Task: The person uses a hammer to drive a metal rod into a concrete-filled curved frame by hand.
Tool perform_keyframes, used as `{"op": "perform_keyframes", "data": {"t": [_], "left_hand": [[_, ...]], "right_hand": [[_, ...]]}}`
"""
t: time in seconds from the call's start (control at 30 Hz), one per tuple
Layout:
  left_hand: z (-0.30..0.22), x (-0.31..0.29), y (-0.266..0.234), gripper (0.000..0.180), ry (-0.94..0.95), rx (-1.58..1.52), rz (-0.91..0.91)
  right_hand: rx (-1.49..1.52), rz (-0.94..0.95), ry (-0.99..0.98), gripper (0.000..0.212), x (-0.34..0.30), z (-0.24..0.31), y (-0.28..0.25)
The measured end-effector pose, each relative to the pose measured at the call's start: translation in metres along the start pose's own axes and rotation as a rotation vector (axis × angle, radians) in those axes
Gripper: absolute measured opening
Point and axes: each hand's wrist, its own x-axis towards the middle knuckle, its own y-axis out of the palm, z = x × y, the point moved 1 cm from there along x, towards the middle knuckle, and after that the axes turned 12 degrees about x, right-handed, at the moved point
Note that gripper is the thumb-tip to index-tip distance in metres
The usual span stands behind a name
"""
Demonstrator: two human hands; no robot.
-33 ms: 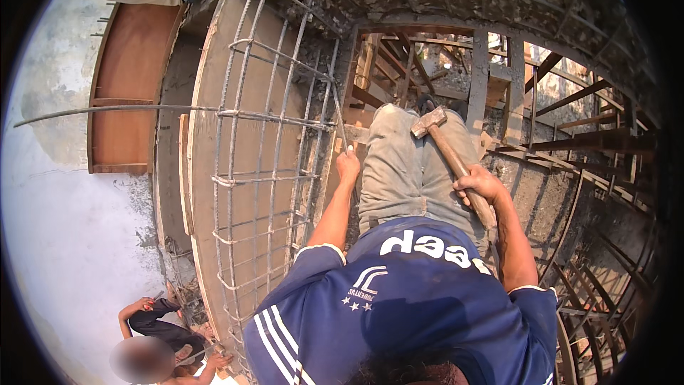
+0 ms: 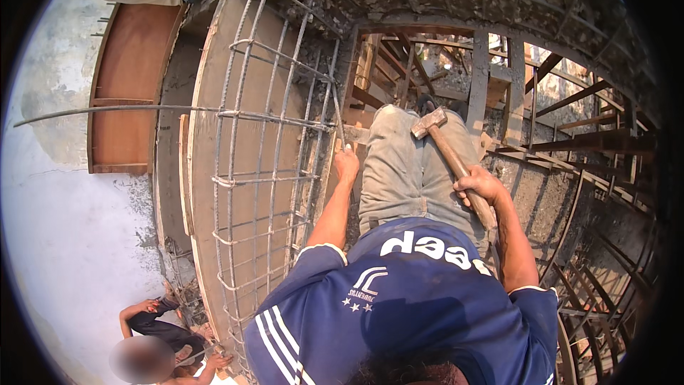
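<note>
My right hand (image 2: 479, 184) is wrapped tight round the hammer (image 2: 456, 162) handle, head up over my knees. Left hand (image 2: 347, 165) is pinched shut at the rebar cage (image 2: 274, 150) edge; can't tell what's in those fingertips, too small.

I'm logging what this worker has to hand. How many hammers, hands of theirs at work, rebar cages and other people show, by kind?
Hammer, held by the right hand: 1
Hands, left hand at a thin rod and right hand: 2
Rebar cage: 1
Other person, below on the ground: 1
Total: 5
</note>
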Motion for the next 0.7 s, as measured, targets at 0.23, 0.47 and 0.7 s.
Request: {"op": "perform_keyframes", "data": {"t": [0.23,0.47,0.7], "left_hand": [[0.039,0.010,-0.026,0.040,0.143,0.187,0.013],[0.038,-0.035,-0.047,0.043,0.298,0.088,0.186],[-0.027,-0.072,-0.138,0.039,-0.343,-1.159,0.844]], "right_hand": [[-0.019,0.007,0.014,0.020,0.000,0.003,-0.001],[-0.075,0.011,-0.060,0.022,-0.002,-0.001,0.005],[-0.268,-0.048,-0.374,0.037,-0.053,0.000,0.043]]}}
